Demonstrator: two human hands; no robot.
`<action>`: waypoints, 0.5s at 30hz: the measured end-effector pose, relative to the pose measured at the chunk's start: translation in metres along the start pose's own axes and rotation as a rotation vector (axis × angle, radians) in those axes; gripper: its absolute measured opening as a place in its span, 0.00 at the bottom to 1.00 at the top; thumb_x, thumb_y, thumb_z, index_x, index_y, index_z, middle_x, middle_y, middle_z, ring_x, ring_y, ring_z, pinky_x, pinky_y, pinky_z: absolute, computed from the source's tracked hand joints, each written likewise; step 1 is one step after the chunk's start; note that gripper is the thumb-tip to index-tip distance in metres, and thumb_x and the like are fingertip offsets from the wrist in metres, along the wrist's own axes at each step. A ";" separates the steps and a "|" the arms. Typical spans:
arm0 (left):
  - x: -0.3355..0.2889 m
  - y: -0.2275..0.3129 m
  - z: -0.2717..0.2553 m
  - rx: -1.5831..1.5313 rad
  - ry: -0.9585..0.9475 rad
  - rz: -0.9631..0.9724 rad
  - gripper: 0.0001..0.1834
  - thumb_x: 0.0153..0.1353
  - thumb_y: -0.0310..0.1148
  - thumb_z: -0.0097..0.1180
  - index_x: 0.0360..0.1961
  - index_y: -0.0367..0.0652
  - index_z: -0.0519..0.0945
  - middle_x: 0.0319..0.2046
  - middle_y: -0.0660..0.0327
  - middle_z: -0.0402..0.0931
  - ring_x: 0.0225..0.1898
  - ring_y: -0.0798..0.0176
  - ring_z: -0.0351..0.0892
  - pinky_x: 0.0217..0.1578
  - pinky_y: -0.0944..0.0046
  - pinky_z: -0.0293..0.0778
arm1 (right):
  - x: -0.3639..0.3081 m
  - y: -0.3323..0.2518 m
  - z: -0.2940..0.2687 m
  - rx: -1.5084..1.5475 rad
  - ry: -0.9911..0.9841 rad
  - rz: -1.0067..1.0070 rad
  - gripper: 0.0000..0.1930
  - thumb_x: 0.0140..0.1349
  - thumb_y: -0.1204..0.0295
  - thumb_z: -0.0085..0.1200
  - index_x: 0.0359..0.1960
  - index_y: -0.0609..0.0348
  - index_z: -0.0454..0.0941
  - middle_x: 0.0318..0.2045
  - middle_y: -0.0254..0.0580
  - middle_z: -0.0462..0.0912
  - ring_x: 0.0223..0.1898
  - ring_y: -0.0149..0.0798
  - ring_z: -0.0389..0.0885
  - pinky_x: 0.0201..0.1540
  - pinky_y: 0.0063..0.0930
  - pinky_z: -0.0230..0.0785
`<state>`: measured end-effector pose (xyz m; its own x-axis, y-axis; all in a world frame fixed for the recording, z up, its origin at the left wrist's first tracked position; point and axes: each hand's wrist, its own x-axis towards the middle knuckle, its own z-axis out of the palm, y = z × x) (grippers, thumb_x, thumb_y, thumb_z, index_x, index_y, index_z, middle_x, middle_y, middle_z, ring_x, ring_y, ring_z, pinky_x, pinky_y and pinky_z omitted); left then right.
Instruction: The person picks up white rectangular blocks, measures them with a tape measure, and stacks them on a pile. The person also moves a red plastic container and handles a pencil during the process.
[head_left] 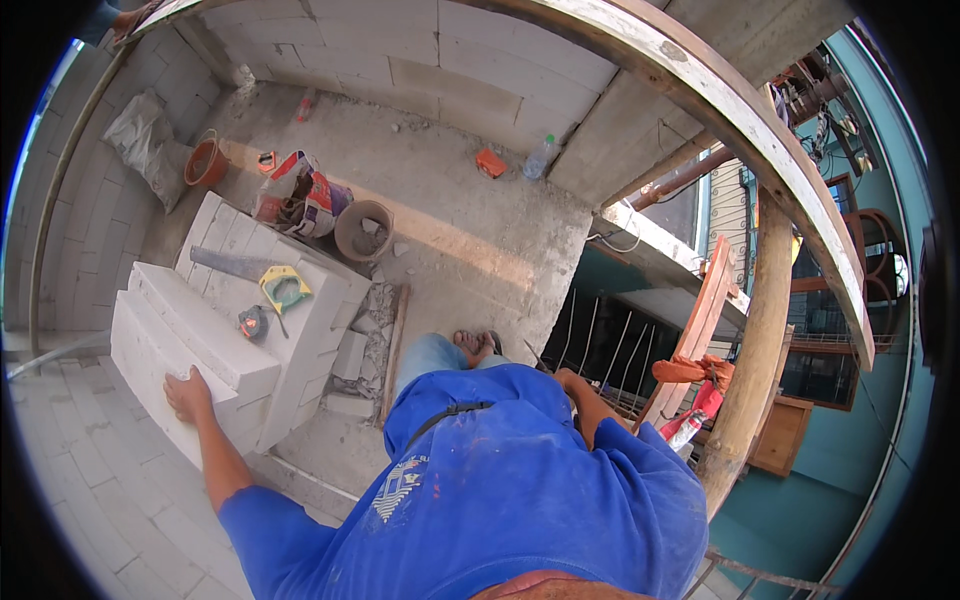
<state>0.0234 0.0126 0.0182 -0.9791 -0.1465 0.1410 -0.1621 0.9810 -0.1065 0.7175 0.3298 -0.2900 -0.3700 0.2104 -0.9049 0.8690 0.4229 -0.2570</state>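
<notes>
My left hand (187, 394) grips the near end of a white lightweight concrete block (146, 358), its fingers bent over the surface. A second white block (200, 325) lies against it, on a stack of similar blocks (325, 290). On the stack are a handsaw (285, 288) with a yellow-and-green handle and a dark tape measure (253, 322) with some red on it. My right hand (567, 381) is low beside my right hip, its fingers closed and partly hidden. A thin dark thing (537, 355) sticks out by it; its kind is unclear.
A bucket of grey lumps (364, 232), a printed sack (300, 198) and an orange bucket (206, 162) stand beyond the stack. Rubble (374, 325) lies along its right side. A drop with upright rods (610, 340) and a wooden post (758, 330) are at my right.
</notes>
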 end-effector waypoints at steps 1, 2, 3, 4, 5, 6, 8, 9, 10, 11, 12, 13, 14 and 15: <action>0.001 0.000 0.002 0.002 -0.004 -0.004 0.40 0.63 0.55 0.56 0.72 0.50 0.63 0.73 0.59 0.59 0.74 0.55 0.55 0.67 0.42 0.57 | 0.007 0.008 0.009 0.001 0.007 0.020 0.31 0.57 0.44 0.52 0.50 0.59 0.83 0.52 0.54 0.83 0.53 0.55 0.82 0.56 0.40 0.74; 0.002 0.000 0.005 0.004 -0.009 -0.010 0.40 0.63 0.56 0.56 0.72 0.50 0.62 0.73 0.59 0.59 0.74 0.55 0.55 0.67 0.42 0.57 | 0.016 0.017 0.019 -0.001 0.013 0.040 0.31 0.57 0.45 0.53 0.50 0.59 0.83 0.51 0.55 0.84 0.52 0.55 0.83 0.56 0.40 0.74; 0.002 0.000 0.005 -0.001 -0.010 -0.003 0.40 0.63 0.55 0.55 0.72 0.50 0.62 0.73 0.59 0.58 0.74 0.55 0.55 0.67 0.42 0.57 | 0.017 0.015 0.019 0.000 0.022 0.054 0.31 0.57 0.45 0.54 0.50 0.60 0.83 0.51 0.55 0.84 0.52 0.54 0.84 0.55 0.39 0.74; 0.003 0.002 0.005 -0.005 -0.012 0.003 0.40 0.63 0.55 0.55 0.72 0.50 0.62 0.73 0.59 0.58 0.74 0.55 0.55 0.67 0.42 0.57 | 0.018 0.014 0.017 0.069 0.048 0.105 0.30 0.55 0.47 0.57 0.49 0.61 0.83 0.50 0.56 0.84 0.51 0.54 0.84 0.55 0.39 0.74; 0.003 0.003 0.005 -0.009 -0.015 0.008 0.40 0.63 0.55 0.55 0.72 0.51 0.62 0.73 0.59 0.58 0.74 0.55 0.55 0.68 0.42 0.57 | 0.019 0.013 0.016 0.191 0.082 0.170 0.30 0.54 0.49 0.59 0.49 0.63 0.83 0.49 0.58 0.84 0.51 0.54 0.84 0.55 0.39 0.74; 0.003 0.003 0.005 -0.012 -0.008 0.009 0.40 0.63 0.55 0.55 0.72 0.51 0.62 0.73 0.59 0.58 0.74 0.55 0.54 0.68 0.42 0.57 | 0.009 -0.001 0.003 0.435 0.145 0.268 0.29 0.52 0.52 0.62 0.48 0.64 0.83 0.48 0.60 0.84 0.50 0.53 0.84 0.55 0.38 0.74; 0.002 0.002 0.004 -0.018 -0.008 0.009 0.39 0.64 0.55 0.55 0.72 0.51 0.62 0.73 0.59 0.58 0.74 0.55 0.54 0.68 0.42 0.57 | -0.007 -0.017 -0.012 0.750 0.284 0.353 0.29 0.49 0.56 0.67 0.47 0.67 0.83 0.46 0.63 0.84 0.50 0.52 0.85 0.55 0.38 0.74; 0.002 0.002 0.004 -0.015 -0.007 0.010 0.39 0.64 0.55 0.55 0.72 0.51 0.62 0.73 0.59 0.58 0.74 0.55 0.54 0.68 0.42 0.57 | -0.013 -0.023 -0.018 0.800 0.342 0.338 0.29 0.47 0.58 0.69 0.46 0.69 0.83 0.45 0.64 0.84 0.49 0.52 0.85 0.55 0.37 0.74; 0.002 0.001 0.004 -0.013 -0.005 0.012 0.39 0.64 0.55 0.55 0.72 0.51 0.62 0.73 0.59 0.58 0.74 0.55 0.54 0.68 0.42 0.57 | -0.016 -0.023 -0.020 0.784 0.392 0.286 0.29 0.48 0.56 0.68 0.47 0.68 0.83 0.46 0.64 0.84 0.49 0.52 0.85 0.54 0.38 0.74; 0.002 0.001 0.004 -0.010 -0.003 0.012 0.39 0.64 0.55 0.55 0.72 0.51 0.62 0.73 0.59 0.58 0.74 0.55 0.54 0.68 0.42 0.57 | -0.020 -0.026 -0.025 0.765 0.441 0.232 0.29 0.49 0.55 0.68 0.47 0.68 0.82 0.46 0.63 0.84 0.49 0.53 0.85 0.53 0.39 0.75; 0.002 0.001 0.005 -0.012 0.000 0.013 0.40 0.63 0.55 0.55 0.72 0.51 0.62 0.73 0.59 0.58 0.74 0.55 0.55 0.68 0.42 0.57 | -0.023 -0.027 -0.027 0.748 0.484 0.181 0.30 0.50 0.54 0.67 0.47 0.68 0.82 0.47 0.62 0.84 0.48 0.53 0.85 0.53 0.40 0.75; 0.002 0.000 0.007 -0.014 0.004 0.013 0.40 0.63 0.55 0.55 0.72 0.51 0.62 0.73 0.59 0.58 0.74 0.55 0.55 0.68 0.42 0.57 | -0.024 -0.027 -0.032 0.729 0.426 0.224 0.30 0.50 0.54 0.67 0.47 0.68 0.82 0.47 0.61 0.84 0.48 0.54 0.85 0.52 0.41 0.76; 0.002 -0.001 0.008 -0.016 0.008 0.012 0.40 0.63 0.55 0.56 0.72 0.51 0.62 0.73 0.59 0.58 0.74 0.55 0.55 0.68 0.42 0.57 | -0.024 -0.027 -0.040 0.709 0.368 0.266 0.30 0.51 0.54 0.67 0.47 0.68 0.82 0.47 0.61 0.84 0.47 0.54 0.85 0.51 0.42 0.76; 0.001 0.002 0.008 -0.016 0.001 0.009 0.40 0.63 0.55 0.56 0.72 0.51 0.62 0.73 0.59 0.58 0.74 0.55 0.55 0.68 0.42 0.57 | -0.025 -0.025 -0.047 0.689 0.315 0.310 0.30 0.51 0.53 0.67 0.48 0.69 0.83 0.47 0.60 0.84 0.47 0.54 0.85 0.50 0.43 0.77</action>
<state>0.0216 0.0133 0.0102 -0.9804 -0.1374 0.1413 -0.1512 0.9842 -0.0921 0.6896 0.3552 -0.2451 -0.0654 0.5104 -0.8575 0.9160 -0.3102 -0.2545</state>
